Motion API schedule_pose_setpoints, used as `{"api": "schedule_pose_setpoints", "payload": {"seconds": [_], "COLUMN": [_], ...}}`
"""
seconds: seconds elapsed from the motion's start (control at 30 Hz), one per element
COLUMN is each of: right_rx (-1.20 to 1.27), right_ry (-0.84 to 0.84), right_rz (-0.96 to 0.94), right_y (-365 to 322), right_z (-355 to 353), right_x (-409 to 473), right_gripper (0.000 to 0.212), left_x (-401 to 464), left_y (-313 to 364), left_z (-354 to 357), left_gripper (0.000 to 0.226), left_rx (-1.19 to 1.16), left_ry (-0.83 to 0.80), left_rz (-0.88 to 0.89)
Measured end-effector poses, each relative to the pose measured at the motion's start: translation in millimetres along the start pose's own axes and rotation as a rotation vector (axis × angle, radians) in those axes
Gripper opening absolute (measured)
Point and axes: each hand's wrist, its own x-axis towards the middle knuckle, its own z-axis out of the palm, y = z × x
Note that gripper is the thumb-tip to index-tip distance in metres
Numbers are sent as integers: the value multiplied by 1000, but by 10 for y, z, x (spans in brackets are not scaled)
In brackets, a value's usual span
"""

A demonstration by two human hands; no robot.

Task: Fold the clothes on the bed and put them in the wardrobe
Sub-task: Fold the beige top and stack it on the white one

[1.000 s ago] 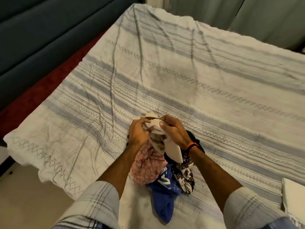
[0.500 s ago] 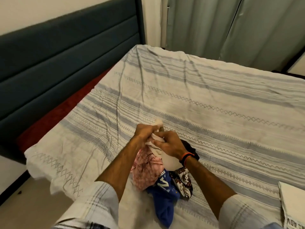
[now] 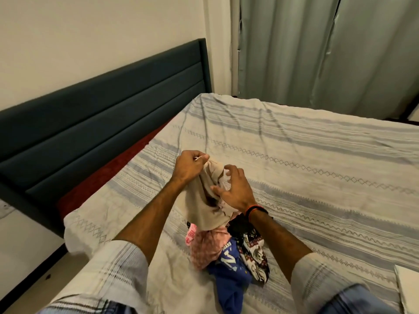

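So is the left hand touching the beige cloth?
Touching. The head view shows the left hand pinching the top edge of the beige cloth, which hangs down from its fingers over the clothes pile.
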Motion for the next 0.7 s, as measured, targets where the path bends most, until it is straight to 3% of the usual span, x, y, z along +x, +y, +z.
{"api": "schedule_pose_setpoints", "payload": {"seconds": [0.17,0.27,0.43,0.57,0.7], "right_rx": [249,359,352,363,333], "right_ry": [140,188,202,233,280], "right_rz": [-19,-52,-212,-253,-244], "right_y": [-323,-403,-633,-925,-1059], "right_z": [-121,-330,-694,-954,-1150], "right_x": [95,122,124,136,128], "right_gripper": [30,8,6,17,13], "left_x": [-101,-149,-184,-219,-291], "left_y": [316,365,438,713,985], "left_z": [-195,-345,-361,-295,-277], "left_gripper": [24,37,38,33,18], "left_rx": [58,143,185,-1,-182], "left_ry": [4,-64,1,146,137], "left_rz": [172,233,286,365,424]}}
